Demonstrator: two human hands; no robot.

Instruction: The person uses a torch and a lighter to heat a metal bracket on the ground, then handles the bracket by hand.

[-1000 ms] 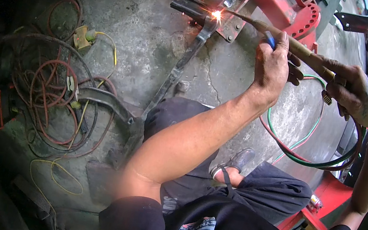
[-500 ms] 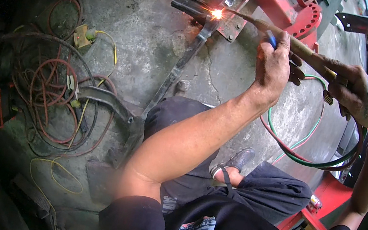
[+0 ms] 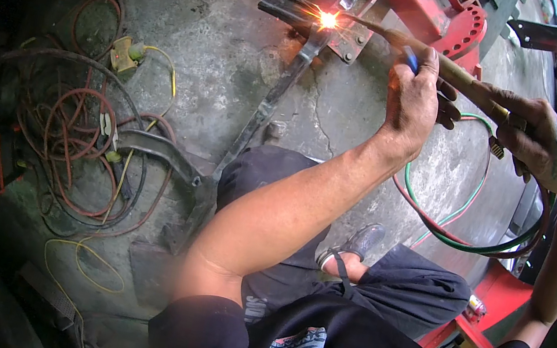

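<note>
Both my hands are on a long gas torch (image 3: 457, 76) slanting down to the right. My left hand (image 3: 414, 100) is closed around its forward part; a small blue piece (image 3: 410, 58), its kind unclear, shows at the thumb. Farther back, my right hand (image 3: 545, 146) grips the torch's rear, near a brass fitting (image 3: 496, 147). The torch tip meets a bright, sparking spot (image 3: 328, 20) on a long dark metal bar (image 3: 269, 107). A short dark channel piece (image 3: 283, 7) joins the bar there, beside a bolted plate (image 3: 349, 48).
Red and green hoses (image 3: 463, 244) loop below my right hand. A red steel frame (image 3: 413, 4) stands at the far side. Tangled cables (image 3: 69, 137) and a curved metal piece (image 3: 156, 146) lie on the concrete floor at left. My shoe (image 3: 364, 240) is near the middle.
The glow at the torch tip is larger and more orange, with longer spark rays. My hands and the torch have stayed almost still.
</note>
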